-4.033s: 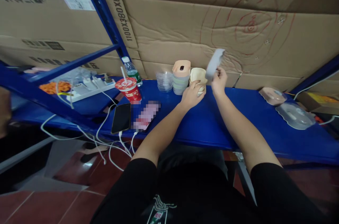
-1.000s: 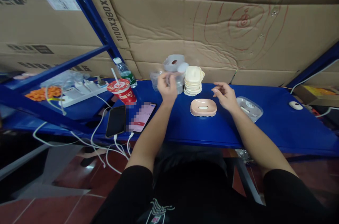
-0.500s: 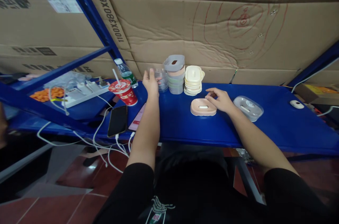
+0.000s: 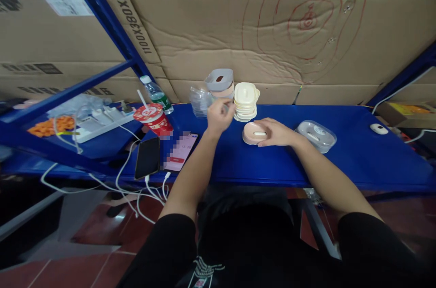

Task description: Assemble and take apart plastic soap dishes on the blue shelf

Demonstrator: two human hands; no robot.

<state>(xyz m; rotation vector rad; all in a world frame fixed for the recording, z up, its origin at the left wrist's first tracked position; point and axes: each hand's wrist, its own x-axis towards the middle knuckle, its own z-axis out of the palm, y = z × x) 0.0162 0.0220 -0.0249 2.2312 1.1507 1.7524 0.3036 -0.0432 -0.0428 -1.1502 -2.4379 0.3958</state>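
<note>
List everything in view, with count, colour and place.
Dish: one, pink, front centre
Clear box: one, right of dish
White gadget: one, far right
Lids: one stack, cream, behind dish
Tubs: one stack, grey and pink visible, left of lids
Clear bowls: one stack, left of tubs
Bottle: one, clear and green, back left
Cup: one, red, before bottle
Phones: two, black and pink screens, front left
Power strip: one, white, left
Orange pile: one, far left
Table: blue, beneath
Cardboard: brown, behind
Left hand: one, before tubs
Right hand: one, on dish
</note>
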